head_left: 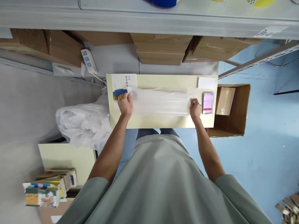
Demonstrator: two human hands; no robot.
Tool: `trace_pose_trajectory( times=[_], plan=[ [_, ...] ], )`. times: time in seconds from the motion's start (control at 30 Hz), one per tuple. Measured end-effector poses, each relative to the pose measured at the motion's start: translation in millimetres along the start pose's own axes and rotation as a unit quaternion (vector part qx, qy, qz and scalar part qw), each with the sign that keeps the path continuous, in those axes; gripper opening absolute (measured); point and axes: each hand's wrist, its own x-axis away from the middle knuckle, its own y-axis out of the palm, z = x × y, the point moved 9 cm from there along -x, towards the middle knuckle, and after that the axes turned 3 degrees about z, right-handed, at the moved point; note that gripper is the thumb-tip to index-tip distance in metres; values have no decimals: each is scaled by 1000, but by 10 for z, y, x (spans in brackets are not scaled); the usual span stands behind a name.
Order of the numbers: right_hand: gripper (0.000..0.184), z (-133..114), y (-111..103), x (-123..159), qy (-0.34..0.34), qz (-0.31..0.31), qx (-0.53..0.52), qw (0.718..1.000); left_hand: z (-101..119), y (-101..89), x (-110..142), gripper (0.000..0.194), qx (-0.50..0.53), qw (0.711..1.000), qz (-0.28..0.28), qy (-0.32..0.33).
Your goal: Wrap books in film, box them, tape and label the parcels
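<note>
A long, whitish, translucent plastic sheet (161,102) stretches sideways over the cream table (163,123); whether it is a flat bag I cannot tell. My left hand (125,105) is closed on its left end, with the thumb and fingers pinched together. At the opposite end my right hand (195,109) pinches the sheet's edge. Partly under the left end lies a white book (119,81) with dark lettering and a blue and yellow picture. Just right of my right hand rests a phone (207,103) with a lit pink screen.
A small white box (206,82) lies at the table's back right. An open carton (238,109) stands on the right, a heap of white plastic (86,121) on the left. Books (50,189) are stacked lower left. A grey shelf (149,20) spans the far side, with a power strip (89,61) below.
</note>
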Motion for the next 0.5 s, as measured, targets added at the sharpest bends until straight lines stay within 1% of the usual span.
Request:
trace_pose_trajectory(
  times=[0.1, 0.2, 0.27, 0.33, 0.37, 0.4, 0.43, 0.47, 0.5],
  plan=[
    [34, 114, 217, -10, 22, -22, 63, 998, -70, 250, -26, 28, 5, 1000, -18, -20],
    [38, 236, 329, -18, 43, -31, 81, 995, -190, 418, -20, 34, 12, 998, -24, -63],
    [41, 300, 344, -25, 55, -33, 78, 995, -288, 439, 6, 39, 12, 996, -20, -91],
    [47, 329, 306, -17, 59, -22, 76, 995, -347, 360, 62, 39, 16, 995, 4, -99],
    [52, 311, 264, -1, 50, -5, 78, 996, -341, 290, 106, 40, 16, 995, 25, -90],
    [58, 262, 214, 29, 33, 20, 81, 996, -298, 221, 165, 47, 13, 997, 44, -69],
    [63, 179, 170, 78, 6, 49, 83, 995, -217, 181, 239, 59, 5, 998, 51, -37],
    [68, 63, 151, 148, -29, 74, 84, 993, -101, 193, 329, 70, -7, 999, 38, 4],
    [72, -79, 175, 235, -70, 88, 83, 990, 39, 263, 436, 79, -21, 999, 6, 50]
  ],
)
